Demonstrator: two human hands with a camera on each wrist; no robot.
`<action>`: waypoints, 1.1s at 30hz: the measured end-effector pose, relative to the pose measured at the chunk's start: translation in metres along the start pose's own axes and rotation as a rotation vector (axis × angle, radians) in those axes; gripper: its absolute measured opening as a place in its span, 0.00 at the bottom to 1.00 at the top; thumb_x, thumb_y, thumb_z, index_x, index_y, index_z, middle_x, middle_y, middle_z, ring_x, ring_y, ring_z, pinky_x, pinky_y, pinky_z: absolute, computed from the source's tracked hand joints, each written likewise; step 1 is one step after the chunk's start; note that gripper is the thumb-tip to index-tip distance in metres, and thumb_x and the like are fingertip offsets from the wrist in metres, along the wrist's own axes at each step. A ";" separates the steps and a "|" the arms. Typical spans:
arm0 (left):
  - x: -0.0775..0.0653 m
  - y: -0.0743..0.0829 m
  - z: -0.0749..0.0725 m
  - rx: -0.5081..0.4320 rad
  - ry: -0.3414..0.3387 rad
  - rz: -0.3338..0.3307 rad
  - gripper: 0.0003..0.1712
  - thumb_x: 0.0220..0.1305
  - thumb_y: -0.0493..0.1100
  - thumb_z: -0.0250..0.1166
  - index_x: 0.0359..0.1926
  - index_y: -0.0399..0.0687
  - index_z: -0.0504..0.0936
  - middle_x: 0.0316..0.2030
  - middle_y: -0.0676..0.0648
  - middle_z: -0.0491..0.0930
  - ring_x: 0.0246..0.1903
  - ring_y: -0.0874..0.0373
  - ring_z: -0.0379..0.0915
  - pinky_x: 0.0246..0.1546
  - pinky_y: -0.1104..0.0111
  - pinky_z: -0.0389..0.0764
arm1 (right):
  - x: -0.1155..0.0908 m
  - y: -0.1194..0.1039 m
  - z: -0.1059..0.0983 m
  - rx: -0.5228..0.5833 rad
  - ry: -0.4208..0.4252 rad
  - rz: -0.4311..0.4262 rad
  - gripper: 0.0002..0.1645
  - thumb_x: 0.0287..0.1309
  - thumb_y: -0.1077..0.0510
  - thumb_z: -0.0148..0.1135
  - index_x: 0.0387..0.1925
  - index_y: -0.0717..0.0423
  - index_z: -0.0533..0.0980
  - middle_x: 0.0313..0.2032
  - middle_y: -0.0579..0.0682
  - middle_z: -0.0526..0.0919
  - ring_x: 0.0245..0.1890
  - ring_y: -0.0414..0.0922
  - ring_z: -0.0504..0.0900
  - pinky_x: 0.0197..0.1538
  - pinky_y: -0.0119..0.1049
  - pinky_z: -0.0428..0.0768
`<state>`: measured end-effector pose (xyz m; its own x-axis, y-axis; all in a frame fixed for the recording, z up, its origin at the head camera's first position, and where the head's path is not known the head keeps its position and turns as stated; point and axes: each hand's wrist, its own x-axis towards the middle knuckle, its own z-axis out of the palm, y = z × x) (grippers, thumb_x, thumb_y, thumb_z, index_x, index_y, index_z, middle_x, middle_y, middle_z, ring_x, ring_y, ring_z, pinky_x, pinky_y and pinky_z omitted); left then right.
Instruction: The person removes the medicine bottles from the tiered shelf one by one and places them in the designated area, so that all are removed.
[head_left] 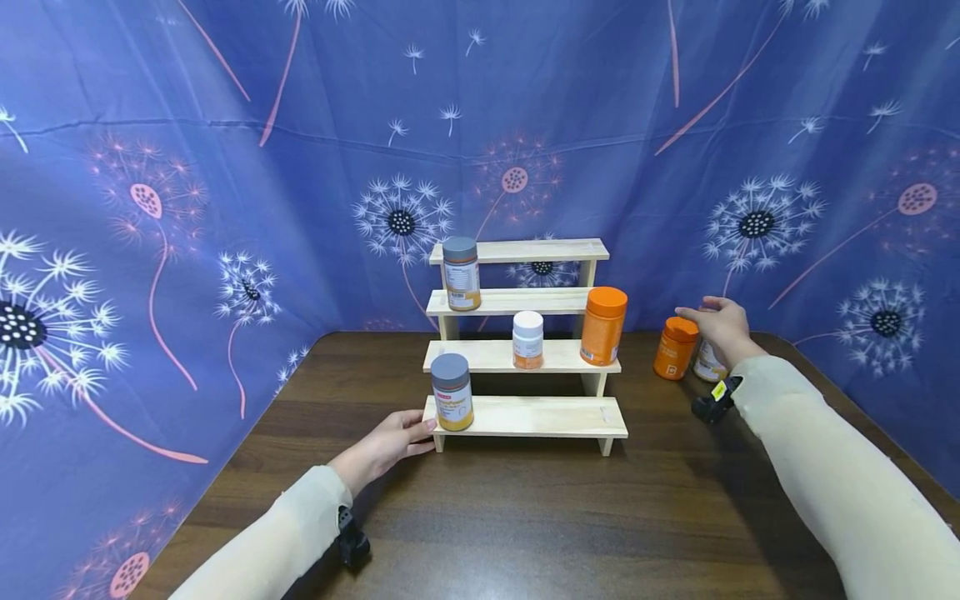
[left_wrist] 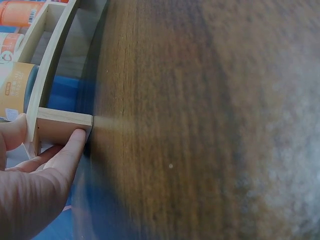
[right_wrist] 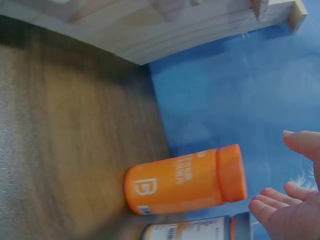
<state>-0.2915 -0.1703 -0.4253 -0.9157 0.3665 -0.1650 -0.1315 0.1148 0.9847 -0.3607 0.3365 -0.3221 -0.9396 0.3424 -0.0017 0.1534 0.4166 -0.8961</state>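
A four-tier wooden display rack [head_left: 540, 415] stands on the table. My left hand [head_left: 392, 440] holds the left end of its lowest tier, thumb at the board and fingers against the end leg [left_wrist: 65, 125]. Just above that thumb sits a grey-capped jar [head_left: 452, 393] with a white and yellow label. Over at the right, my right hand [head_left: 723, 327] hovers by the caps of two bottles, its thumb and fingers spread apart with nothing between them. One is an orange bottle [right_wrist: 175, 182]; the other, a white-labelled grey-capped bottle [right_wrist: 187, 230], is partly hidden behind the hand in the head view.
On the rack's upper tiers stand another grey-capped jar [head_left: 461, 275], a small white-capped bottle [head_left: 528, 340] and a larger orange bottle [head_left: 603, 327]. The dark wooden table [head_left: 540, 525] stretches in front. A blue dandelion-print cloth [head_left: 300, 192] hangs behind and at both sides.
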 end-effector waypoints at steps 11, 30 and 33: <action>-0.003 0.001 0.001 0.009 0.007 0.001 0.27 0.74 0.37 0.50 0.65 0.21 0.59 0.61 0.27 0.67 0.56 0.50 0.72 0.63 0.54 0.75 | -0.005 -0.027 -0.005 0.027 -0.026 -0.044 0.53 0.63 0.37 0.57 0.75 0.59 0.45 0.74 0.63 0.51 0.72 0.62 0.53 0.73 0.59 0.58; -0.001 -0.001 0.001 0.002 0.000 0.015 0.27 0.74 0.37 0.50 0.65 0.20 0.58 0.61 0.26 0.67 0.55 0.51 0.72 0.63 0.54 0.75 | -0.024 -0.091 0.005 0.051 -0.141 -0.146 0.58 0.57 0.32 0.60 0.75 0.58 0.47 0.74 0.60 0.51 0.72 0.56 0.56 0.75 0.49 0.59; -0.001 -0.002 0.000 -0.003 0.004 0.017 0.27 0.74 0.37 0.50 0.65 0.20 0.59 0.60 0.26 0.68 0.54 0.52 0.73 0.63 0.54 0.75 | -0.028 -0.101 0.010 0.072 -0.143 -0.165 0.55 0.59 0.35 0.61 0.75 0.58 0.48 0.73 0.61 0.54 0.72 0.55 0.58 0.75 0.47 0.60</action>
<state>-0.2901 -0.1705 -0.4276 -0.9192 0.3649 -0.1479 -0.1169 0.1056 0.9875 -0.3528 0.2763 -0.2354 -0.9847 0.1496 0.0890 -0.0231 0.3942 -0.9187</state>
